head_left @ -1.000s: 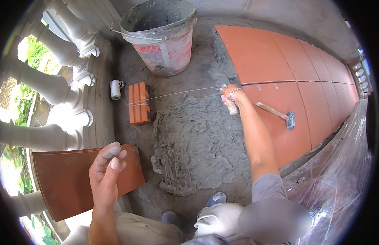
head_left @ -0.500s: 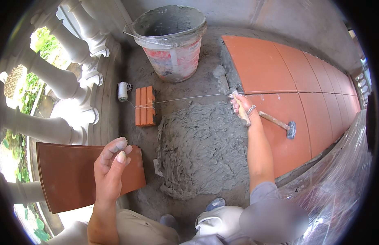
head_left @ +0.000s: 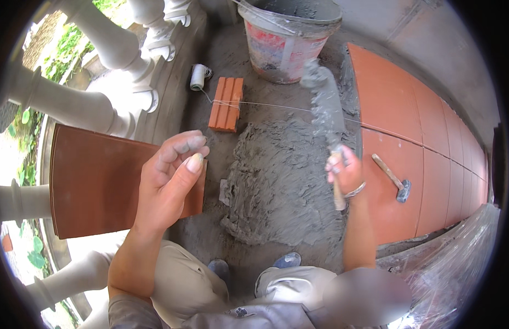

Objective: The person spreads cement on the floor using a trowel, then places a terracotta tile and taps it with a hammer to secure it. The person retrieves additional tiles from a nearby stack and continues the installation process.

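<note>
My right hand (head_left: pixel 345 170) grips the wooden handle of a trowel (head_left: pixel 327 104). Its blade points away from me and is coated in wet mortar, with a lump at the tip. Beneath and left of the trowel lies a spread bed of grey mortar (head_left: pixel 282 181), its surface ridged. On the left, my left hand (head_left: pixel 172 175) is raised with loosely curled fingers and nothing visible in them. It hangs over a stack of terracotta tiles (head_left: pixel 95 186). A thin string (head_left: pixel 276 106) runs from a grooved orange brick (head_left: pixel 226 104) to the laid tiles, passing behind the blade.
Laid terracotta tiles (head_left: pixel 394 181) extend along the right, with a hammer (head_left: pixel 394 181) resting on them. A mortar-smeared bucket (head_left: pixel 287 46) stands at the back. Beside the brick is a white string spool (head_left: pixel 198 77). Balusters (head_left: pixel 73 93) line the left; clear plastic sheeting (head_left: pixel 446 268) lies lower right.
My right hand has drawn the trowel back toward me from the tile edge, and its mortar-covered blade now shows. My left hand stays loosely curled. The whole view has shifted.
</note>
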`<state>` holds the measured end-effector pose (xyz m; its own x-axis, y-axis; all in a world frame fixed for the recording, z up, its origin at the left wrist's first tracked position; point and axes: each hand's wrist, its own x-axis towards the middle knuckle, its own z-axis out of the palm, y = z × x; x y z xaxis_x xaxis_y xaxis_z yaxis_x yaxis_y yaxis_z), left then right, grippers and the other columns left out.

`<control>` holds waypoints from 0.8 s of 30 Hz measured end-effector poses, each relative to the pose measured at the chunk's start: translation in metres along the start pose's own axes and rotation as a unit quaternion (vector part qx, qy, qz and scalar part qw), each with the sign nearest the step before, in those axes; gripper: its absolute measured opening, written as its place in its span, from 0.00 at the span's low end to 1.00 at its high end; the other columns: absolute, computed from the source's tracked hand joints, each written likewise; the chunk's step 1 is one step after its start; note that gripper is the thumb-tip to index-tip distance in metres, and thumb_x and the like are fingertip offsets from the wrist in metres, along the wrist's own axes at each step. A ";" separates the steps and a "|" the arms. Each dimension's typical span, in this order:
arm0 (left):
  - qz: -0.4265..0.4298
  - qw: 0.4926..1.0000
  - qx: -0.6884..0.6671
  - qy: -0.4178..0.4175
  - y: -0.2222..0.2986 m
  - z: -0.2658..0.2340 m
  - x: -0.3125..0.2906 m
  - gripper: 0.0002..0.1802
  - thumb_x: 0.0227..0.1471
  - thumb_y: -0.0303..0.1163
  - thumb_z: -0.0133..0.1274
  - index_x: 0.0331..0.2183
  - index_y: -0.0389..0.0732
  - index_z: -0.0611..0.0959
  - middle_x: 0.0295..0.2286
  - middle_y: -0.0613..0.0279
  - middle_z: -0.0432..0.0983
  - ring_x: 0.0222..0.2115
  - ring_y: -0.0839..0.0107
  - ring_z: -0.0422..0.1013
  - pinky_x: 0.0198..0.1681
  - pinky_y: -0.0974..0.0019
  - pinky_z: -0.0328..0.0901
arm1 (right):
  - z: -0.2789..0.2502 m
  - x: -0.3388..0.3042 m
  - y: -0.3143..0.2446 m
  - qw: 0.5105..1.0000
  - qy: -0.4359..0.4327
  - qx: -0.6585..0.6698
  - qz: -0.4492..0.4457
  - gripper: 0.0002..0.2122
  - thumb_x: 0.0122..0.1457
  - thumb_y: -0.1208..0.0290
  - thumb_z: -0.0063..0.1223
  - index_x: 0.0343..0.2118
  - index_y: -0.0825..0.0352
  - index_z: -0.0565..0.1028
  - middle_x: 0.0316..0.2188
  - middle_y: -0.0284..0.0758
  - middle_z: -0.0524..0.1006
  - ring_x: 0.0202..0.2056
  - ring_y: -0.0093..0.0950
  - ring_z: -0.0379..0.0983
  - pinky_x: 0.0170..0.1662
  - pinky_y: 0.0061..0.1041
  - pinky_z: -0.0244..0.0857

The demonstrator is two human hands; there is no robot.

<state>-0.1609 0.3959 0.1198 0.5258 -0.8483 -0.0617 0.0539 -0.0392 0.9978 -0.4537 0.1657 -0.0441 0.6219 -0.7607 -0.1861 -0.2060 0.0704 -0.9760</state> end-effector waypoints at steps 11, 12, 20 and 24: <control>0.015 0.999 0.032 -0.007 0.000 -0.019 -0.002 0.20 0.59 0.34 0.50 0.50 0.35 0.74 0.50 0.60 0.69 0.49 0.69 0.68 0.49 0.65 0.64 | 0.081 0.033 0.067 0.858 0.024 -0.502 -0.109 0.20 0.56 0.63 0.53 0.51 0.61 0.68 0.41 0.40 0.75 0.38 0.44 0.75 0.39 0.41 0.71; 0.009 1.000 0.005 0.005 0.001 -0.020 -0.001 0.19 0.58 0.31 0.51 0.49 0.33 0.74 0.49 0.60 0.70 0.48 0.70 0.68 0.48 0.67 0.64 | 0.079 0.038 0.062 0.848 0.017 -0.517 -0.114 0.20 0.56 0.64 0.53 0.51 0.61 0.68 0.40 0.40 0.75 0.38 0.44 0.75 0.39 0.41 0.70; -0.010 1.000 -0.025 0.003 0.001 -0.020 0.000 0.18 0.58 0.29 0.52 0.48 0.32 0.75 0.46 0.60 0.70 0.46 0.73 0.67 0.46 0.70 0.63 | 0.094 0.072 0.070 0.772 -0.089 -0.626 -0.068 0.09 0.58 0.74 0.42 0.42 0.65 0.69 0.36 0.43 0.76 0.38 0.42 0.76 0.35 0.41 0.72; -0.001 1.000 -0.028 -0.001 0.000 -0.023 0.003 0.18 0.58 0.29 0.52 0.48 0.32 0.75 0.44 0.61 0.71 0.45 0.75 0.66 0.45 0.72 0.63 | 0.097 0.037 0.078 0.742 -0.129 -0.651 -0.097 0.13 0.56 0.75 0.44 0.46 0.66 0.69 0.37 0.42 0.75 0.37 0.39 0.77 0.34 0.39 0.73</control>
<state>-0.1402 0.4056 0.1191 0.5238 -0.8495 -0.0627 0.1017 -0.0108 0.9948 -0.3729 0.2057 -0.1380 0.8247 -0.5143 -0.2354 -0.5442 -0.8349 -0.0827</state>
